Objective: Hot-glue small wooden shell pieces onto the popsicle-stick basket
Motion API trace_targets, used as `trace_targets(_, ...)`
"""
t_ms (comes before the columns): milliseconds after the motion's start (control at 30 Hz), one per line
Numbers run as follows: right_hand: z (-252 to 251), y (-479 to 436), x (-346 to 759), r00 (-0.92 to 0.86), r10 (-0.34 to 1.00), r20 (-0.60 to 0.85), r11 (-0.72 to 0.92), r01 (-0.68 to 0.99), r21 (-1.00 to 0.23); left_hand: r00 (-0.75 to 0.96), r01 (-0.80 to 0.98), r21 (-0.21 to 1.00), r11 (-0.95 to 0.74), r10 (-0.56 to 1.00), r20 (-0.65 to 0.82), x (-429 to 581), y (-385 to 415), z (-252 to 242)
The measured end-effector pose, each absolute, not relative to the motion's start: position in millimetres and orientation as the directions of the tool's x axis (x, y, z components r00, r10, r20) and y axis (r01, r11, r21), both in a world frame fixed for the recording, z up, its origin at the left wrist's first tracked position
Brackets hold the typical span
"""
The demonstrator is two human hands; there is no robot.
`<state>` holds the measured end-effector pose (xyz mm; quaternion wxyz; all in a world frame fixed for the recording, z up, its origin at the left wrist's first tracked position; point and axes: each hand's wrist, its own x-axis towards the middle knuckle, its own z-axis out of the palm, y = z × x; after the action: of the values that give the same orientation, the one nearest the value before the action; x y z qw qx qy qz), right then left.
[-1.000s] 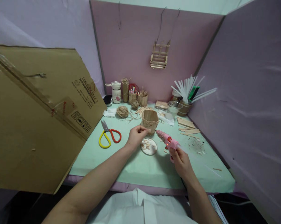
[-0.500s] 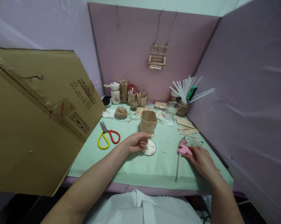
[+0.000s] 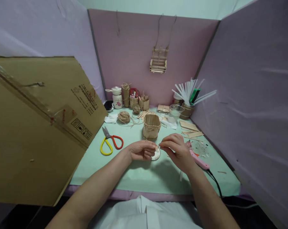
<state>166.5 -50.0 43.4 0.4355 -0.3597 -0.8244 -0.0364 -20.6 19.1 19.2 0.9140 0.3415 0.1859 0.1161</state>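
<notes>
My left hand [image 3: 144, 150] is closed, pinching a small pale wood piece [image 3: 156, 149] between thumb and fingertips. From the right, my right hand [image 3: 176, 149] comes close to that piece with thumb and index finger pressed together. What lies in its pinch, if anything, is too small to make out. Beneath the hands is a white round disc [image 3: 156, 155], partly covered. Just behind them stands a square cup made of wooden sticks [image 3: 150, 129]. The pink glue gun [image 3: 201, 163] lies on the table, partly behind my right wrist.
Scissors [image 3: 108, 140] with yellow and red handles lie left. Twine [image 3: 124, 117], a water bottle [image 3: 117, 98] and a plastic cup [image 3: 176, 111] stand farther back. Flat wooden sticks [image 3: 190, 127] lie right. A cardboard sheet [image 3: 39, 133] leans along the left side.
My right hand has let go of the glue gun and moved left to my left hand. The glue gun now rests on the table. My left hand still pinches the small wood piece.
</notes>
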Motion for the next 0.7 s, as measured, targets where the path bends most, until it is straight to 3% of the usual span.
trace_targets(233,45,-51,169,-0.403,0.556,0.727,0.766,0.588,-0.259,0.918,-0.056,0.67,0.74,0.302,-0.257,-21,20,17)
trace_targets(433,38,-50,165,-0.355,0.61,0.708,0.741,0.572,-0.352,0.896,-0.009,0.743,0.67,0.335,-0.292,-20,19,20)
trace_targets(500,36,-48,165,-0.275,0.66,0.7,0.691,0.588,-0.421,0.849,0.017,0.833,0.553,0.433,-0.304,-23,20,23)
trace_targets(600,31,-38,167,-0.106,0.772,0.627,0.556,0.59,-0.585,0.678,0.117,0.964,0.237,0.69,-0.253,-32,29,23)
trace_targets(700,23,-23,168,0.035,0.869,0.493,0.403,0.527,-0.748,0.321,0.256,0.967,-0.015,0.944,-0.07,-40,48,14)
